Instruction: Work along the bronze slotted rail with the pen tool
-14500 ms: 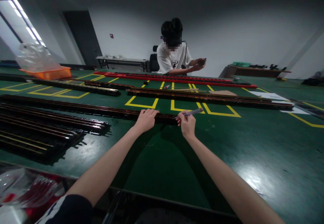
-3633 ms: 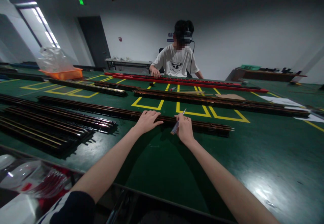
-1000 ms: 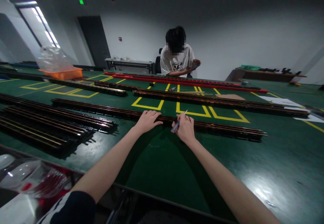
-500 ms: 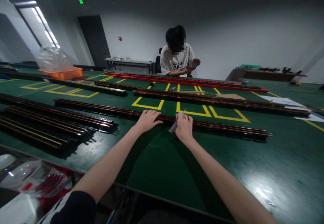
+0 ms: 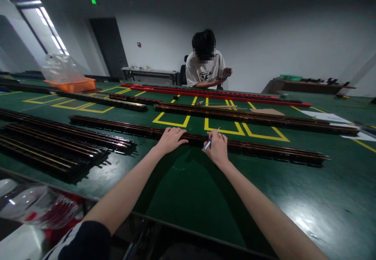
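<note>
A long dark rail (image 5: 264, 151) with copper-coloured strips lies across the green table (image 5: 190, 197) in front of me. My left hand (image 5: 170, 139) rests on top of it, fingers curled over its far edge. My right hand (image 5: 216, 147) sits just to the right, fingers pinched round a clear pen-like tool (image 5: 210, 143) whose thin tip points up and away. That hand also touches the rail.
More dark rails are stacked at the left (image 5: 58, 146) and lie further back (image 5: 241, 115). A long red rail (image 5: 217, 92) runs before a seated person (image 5: 205, 62) opposite. An orange tray (image 5: 70, 84) stands far left. Plastic bags (image 5: 32, 213) lie near me.
The rail has slid to the right under my hands; its right end now reaches further right. My right hand shifted slightly right with the tool. The person opposite bent over something in their hands.
</note>
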